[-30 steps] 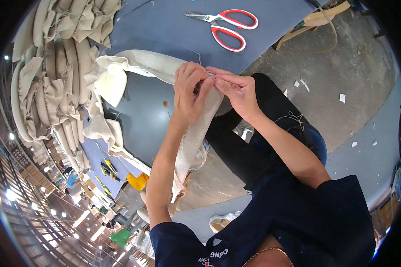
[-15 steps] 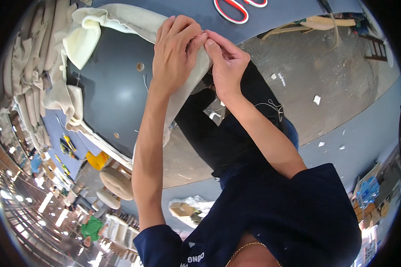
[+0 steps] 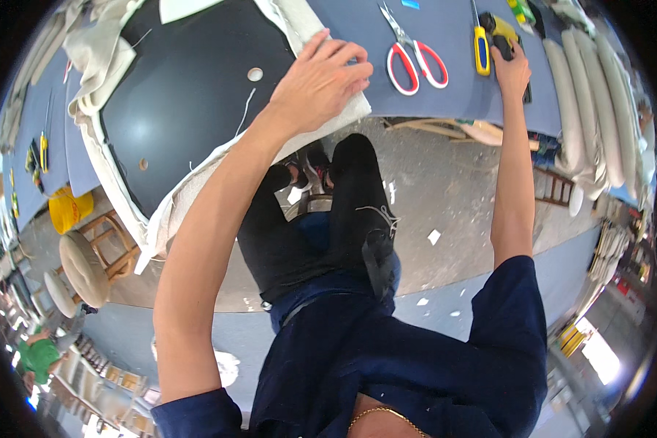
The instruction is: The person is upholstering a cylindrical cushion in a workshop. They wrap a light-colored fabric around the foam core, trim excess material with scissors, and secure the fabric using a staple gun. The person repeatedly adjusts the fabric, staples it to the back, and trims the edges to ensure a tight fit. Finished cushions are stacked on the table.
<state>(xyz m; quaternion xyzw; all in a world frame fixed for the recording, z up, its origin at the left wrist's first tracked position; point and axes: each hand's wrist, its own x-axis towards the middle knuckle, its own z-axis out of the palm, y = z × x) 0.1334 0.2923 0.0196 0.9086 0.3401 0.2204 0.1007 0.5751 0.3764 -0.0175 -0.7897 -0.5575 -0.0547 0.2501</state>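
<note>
In the head view, red-and-white scissors (image 3: 407,42) lie on the blue-grey table (image 3: 452,98), with the upholstered panel (image 3: 204,124) to their left. The person's left hand (image 3: 317,86) is laid over the panel corner nearest the scissors, fingers bent on the pale fabric (image 3: 352,114), seemingly to steady the piece while the other arm stretches away; whether it pinches the cloth cannot be told. The right hand (image 3: 515,71) is at a yellow-and-black tool (image 3: 501,31), well to the right of the scissors; its fingers appear to touch the dark part, but how far they close around it is unclear. A yellow-handled screwdriver (image 3: 482,51) lies between that tool and the scissors, probably placed there for easy reach. The panel's black face has a soft sheen, round holes and stray threads; its fabric is rumpled on the side farthest from the scissors and flatter at the corner near them
</note>
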